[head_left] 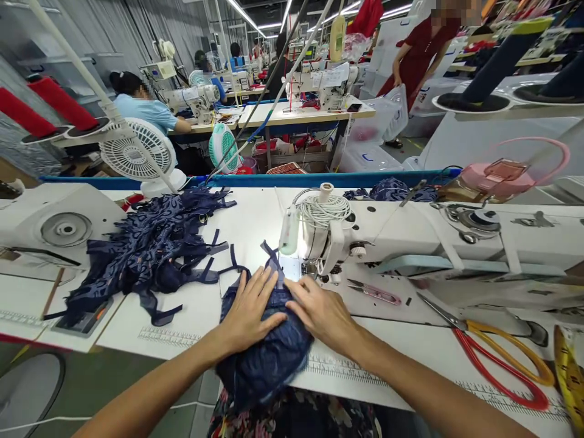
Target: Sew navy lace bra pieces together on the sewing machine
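Note:
A navy fabric garment piece (269,365) with narrow straps lies at the sewing machine's needle area and hangs over the table's front edge. My left hand (250,310) rests flat on it, fingers stretched out and thumb apart. On the piece's right side, close to the presser foot (311,267), my right hand (323,313) presses down with its fingertips, some of its fingers hidden. Thin navy straps (272,258) extend beyond my fingers beside the needle plate. The white sewing machine (392,225) stands to the right.
A heap of navy patterned pieces (155,243) lies left, beside another machine (59,219). Thread snips (376,292), large scissors (493,347) and a yellow tape measure (568,377) lie right. A white fan (137,152) stands behind the heap. Other people work farther back.

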Tool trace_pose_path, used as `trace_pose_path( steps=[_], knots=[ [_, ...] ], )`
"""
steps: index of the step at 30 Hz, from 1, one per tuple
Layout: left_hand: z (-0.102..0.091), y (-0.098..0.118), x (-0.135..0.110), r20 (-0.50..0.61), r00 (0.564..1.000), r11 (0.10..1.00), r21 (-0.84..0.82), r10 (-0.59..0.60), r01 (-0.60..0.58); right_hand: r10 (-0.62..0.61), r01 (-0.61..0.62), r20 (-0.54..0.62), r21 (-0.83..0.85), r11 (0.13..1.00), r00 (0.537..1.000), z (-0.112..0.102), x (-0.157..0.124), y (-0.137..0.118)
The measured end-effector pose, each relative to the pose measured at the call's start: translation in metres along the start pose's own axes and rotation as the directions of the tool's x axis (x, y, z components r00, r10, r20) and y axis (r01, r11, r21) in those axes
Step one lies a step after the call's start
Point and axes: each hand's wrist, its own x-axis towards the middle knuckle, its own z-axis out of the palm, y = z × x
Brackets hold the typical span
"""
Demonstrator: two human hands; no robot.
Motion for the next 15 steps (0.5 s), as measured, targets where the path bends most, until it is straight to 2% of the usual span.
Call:
trace_pose_path(
  steps=[2, 4, 5, 7, 9, 11, 13, 15],
  knots=[
    [-0.008, 0.005, -0.016, -0.123, 0.99, 0.994, -0.098, -0.069, 0.057, -0.032, 0.043, 0.094, -0.114, 0.993, 0.995, -0.002, 0.009, -0.018],
    [-0.021, 0.007, -0.034, -0.216, 0.955, 0.952, -0.273, -0.202, 0.14, -0.116, 0.127, 0.072, -0.182, 0.975, 0.991, -0.013, 0.009, -0.035],
    [-0.029, 0.009, -0.044, -0.204, 0.943, 0.907, -0.387, -0.263, 0.169, -0.171, 0.172, 0.025, -0.207, 0.963, 0.985, -0.023, 0.007, -0.042],
    [-0.043, 0.015, -0.066, -0.047, 0.95, 0.785, -0.577, -0.308, 0.226, -0.29, 0.254, -0.114, -0.253, 0.933, 0.95, -0.05, 0.002, -0.053],
    [-0.052, 0.027, -0.086, 0.183, 0.955, 0.708, -0.641, -0.232, 0.295, -0.354, 0.265, -0.288, -0.303, 0.915, 0.89, -0.08, 0.005, -0.064],
    [-0.053, 0.044, -0.098, 0.359, 0.921, 0.681, -0.638, -0.151, 0.36, -0.355, 0.232, -0.422, -0.316, 0.92, 0.834, -0.106, 0.023, -0.074],
    [-0.047, 0.061, -0.096, 0.439, 0.891, 0.623, -0.666, -0.119, 0.412, -0.359, 0.214, -0.476, -0.332, 0.919, 0.803, -0.121, 0.052, -0.084],
    [-0.038, 0.071, -0.081, 0.434, 0.882, 0.514, -0.722, -0.182, 0.462, -0.353, 0.201, -0.484, -0.338, 0.919, 0.8, -0.125, 0.083, -0.092]
  ],
)
